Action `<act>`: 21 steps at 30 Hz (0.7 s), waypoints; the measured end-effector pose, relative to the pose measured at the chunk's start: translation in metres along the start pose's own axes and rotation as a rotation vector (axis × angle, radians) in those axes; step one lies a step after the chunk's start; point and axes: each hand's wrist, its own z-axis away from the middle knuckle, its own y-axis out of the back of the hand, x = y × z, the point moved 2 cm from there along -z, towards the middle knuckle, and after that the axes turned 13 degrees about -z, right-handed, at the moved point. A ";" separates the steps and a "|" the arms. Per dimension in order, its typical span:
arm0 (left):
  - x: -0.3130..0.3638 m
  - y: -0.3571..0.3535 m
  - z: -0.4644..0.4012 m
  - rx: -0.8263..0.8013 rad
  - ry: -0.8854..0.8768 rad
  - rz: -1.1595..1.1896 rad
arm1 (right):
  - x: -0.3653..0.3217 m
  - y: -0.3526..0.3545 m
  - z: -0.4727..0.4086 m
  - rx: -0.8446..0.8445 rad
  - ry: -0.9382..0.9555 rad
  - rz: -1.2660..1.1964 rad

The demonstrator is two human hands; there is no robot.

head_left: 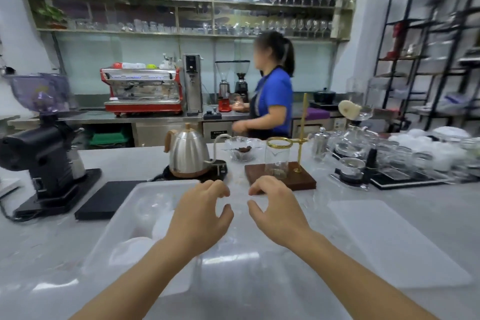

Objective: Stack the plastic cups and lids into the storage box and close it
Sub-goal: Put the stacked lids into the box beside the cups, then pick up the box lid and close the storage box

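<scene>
Hands — left hand (201,212), right hand (278,212) — hover empty, fingers loosely curled, beside storage box (124,218) rim.

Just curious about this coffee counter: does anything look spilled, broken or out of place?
Nothing stands out. The kettle sits upright on its base, the glass jar stands on its wooden stand, and no spill shows.

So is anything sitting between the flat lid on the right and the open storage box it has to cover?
Nothing solid lies on the counter between the lid and the storage box. Only the left hand and right hand hover over that gap, both holding nothing. The left hand overlaps the box's right edge.
</scene>
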 end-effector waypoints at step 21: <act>0.185 -0.129 0.024 -0.509 -0.330 0.220 | 0.160 0.184 0.164 0.239 -0.886 0.514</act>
